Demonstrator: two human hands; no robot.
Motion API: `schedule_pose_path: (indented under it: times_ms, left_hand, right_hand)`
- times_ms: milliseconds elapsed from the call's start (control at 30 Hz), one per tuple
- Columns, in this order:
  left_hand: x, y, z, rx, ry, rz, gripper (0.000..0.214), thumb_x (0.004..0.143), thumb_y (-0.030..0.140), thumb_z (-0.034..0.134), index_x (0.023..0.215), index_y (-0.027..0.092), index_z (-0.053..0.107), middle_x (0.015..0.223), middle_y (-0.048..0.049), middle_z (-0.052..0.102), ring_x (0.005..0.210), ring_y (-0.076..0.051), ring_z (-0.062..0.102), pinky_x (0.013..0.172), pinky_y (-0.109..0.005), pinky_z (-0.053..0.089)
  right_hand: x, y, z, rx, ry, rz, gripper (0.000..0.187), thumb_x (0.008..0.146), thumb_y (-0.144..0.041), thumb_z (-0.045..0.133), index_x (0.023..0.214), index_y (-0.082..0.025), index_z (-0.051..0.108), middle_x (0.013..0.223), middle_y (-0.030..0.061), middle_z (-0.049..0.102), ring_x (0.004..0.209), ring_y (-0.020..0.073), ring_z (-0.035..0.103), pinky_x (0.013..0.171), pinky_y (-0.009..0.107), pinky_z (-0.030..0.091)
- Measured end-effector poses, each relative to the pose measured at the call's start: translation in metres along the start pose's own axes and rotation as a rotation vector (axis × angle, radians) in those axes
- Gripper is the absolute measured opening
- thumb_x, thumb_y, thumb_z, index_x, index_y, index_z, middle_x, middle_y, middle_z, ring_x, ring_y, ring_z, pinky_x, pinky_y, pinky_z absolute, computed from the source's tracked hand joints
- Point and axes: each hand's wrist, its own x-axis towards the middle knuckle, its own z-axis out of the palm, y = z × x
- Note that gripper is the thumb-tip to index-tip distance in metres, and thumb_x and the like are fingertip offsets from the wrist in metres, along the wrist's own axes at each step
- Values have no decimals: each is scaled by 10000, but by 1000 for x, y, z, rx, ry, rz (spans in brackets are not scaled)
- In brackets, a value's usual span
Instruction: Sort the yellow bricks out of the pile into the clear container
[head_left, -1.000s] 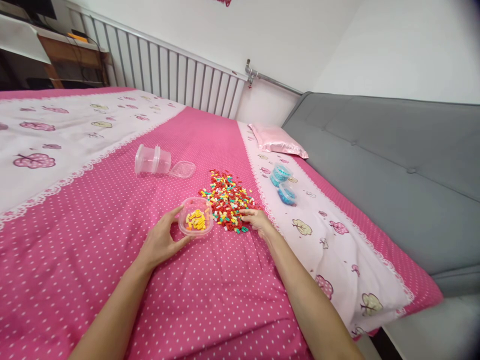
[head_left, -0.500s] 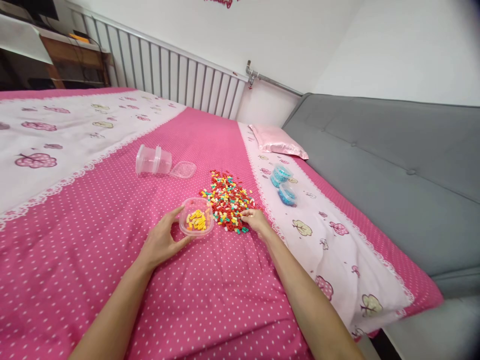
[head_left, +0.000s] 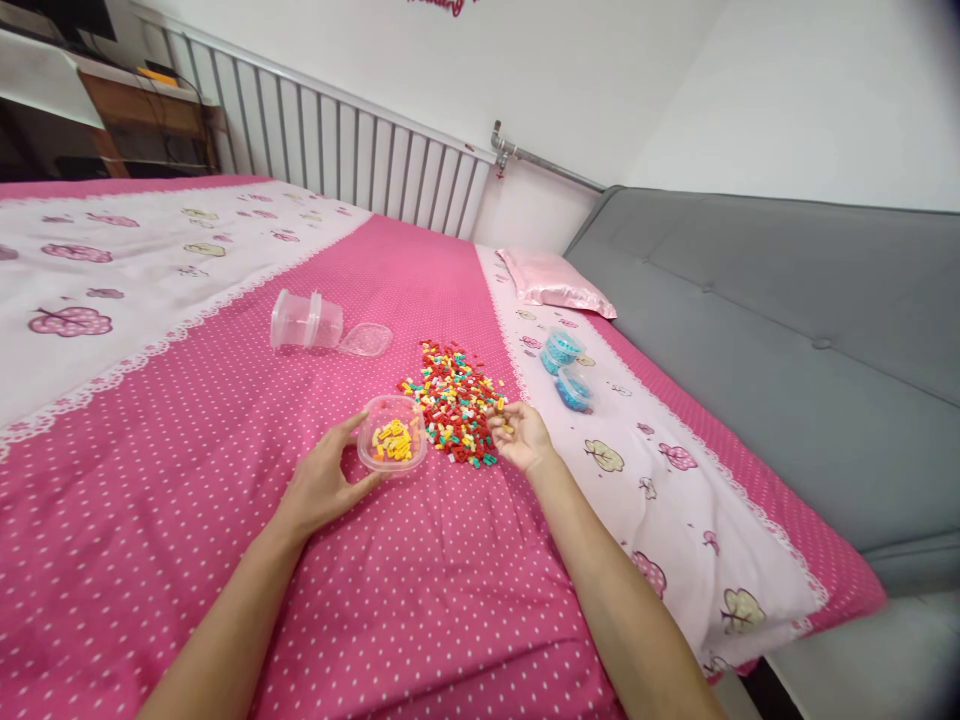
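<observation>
Taking the brick pile [head_left: 454, 400] as the middle of my dial, with twelve pointing away from me, I have my left hand [head_left: 326, 482] at eight o'clock. Its fingers and thumb curve around the near-left side of a clear plastic tub [head_left: 390, 408], grasping it beside the edge of the pile. A small heap of yellow bricks [head_left: 394, 442] lies inside.

My right hand [head_left: 523, 437] is at four o'clock, at the pile's edge, with its fingers curled and partly turned up. I grip a few loose yellow pieces [head_left: 500, 404] between thumb and fingers; how many, I cannot tell. The pile itself mixes red, yellow, white and green bricks, spread on the pink polka-dot bedspread [head_left: 420, 600].

At ten o'clock two empty clear containers [head_left: 306, 320] lie on their sides, end to end, with a clear lid [head_left: 366, 340] flat just beside them. Between two and three o'clock, on the white printed band, sit small tubs with blue contents [head_left: 574, 390]. A pink satin pillow [head_left: 556, 282] rests farther off, between one and two, near the grey padded headboard [head_left: 750, 320].
</observation>
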Motion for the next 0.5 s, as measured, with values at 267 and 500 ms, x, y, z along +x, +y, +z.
schedule_pose_path:
  times_ms: [267,500]
  left_hand:
    - [0,2,0,12,8,7,771,728,545,612,1350,166,360,1179,-117,608,1006,-250,616,860,-388,499]
    - [-1,3,-2,0,3,0,788,722,552,612,1365,178,352,1180,-121,610,1010,-265,617,870,-417,494]
  right_hand:
    - [-19,-1,24,446,-22,106,160,767,-165,450,869,-159,574,809,81,640,828,151,644,617,206,565]
    - [-28,4,66,440,-39,67,231,896,-321,404,832,-183,577,803,68,618,850,155,625,753,267,567]
